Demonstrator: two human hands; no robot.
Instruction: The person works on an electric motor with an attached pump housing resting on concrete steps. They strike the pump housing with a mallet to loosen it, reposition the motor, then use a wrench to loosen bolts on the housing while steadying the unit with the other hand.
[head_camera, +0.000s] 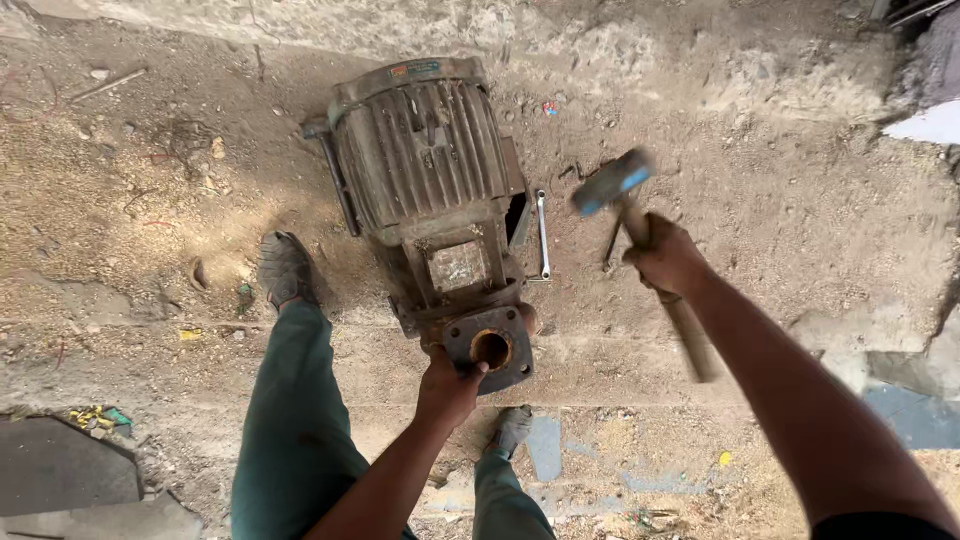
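Motor (425, 150): rusty matt metal (ribbed); hammer (612, 182) handle wood.

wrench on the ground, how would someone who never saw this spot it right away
Start at the big rusty ribbed motor lying on the dirt. Just off its right side, between it and the raised hammer, lies the wrench. It is slim, straight and shiny silver, unlike the dull, dark scraps nearby.

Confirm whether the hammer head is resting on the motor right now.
No, the hammer is raised in the right hand, clear of the motor, over the dirt beside it.
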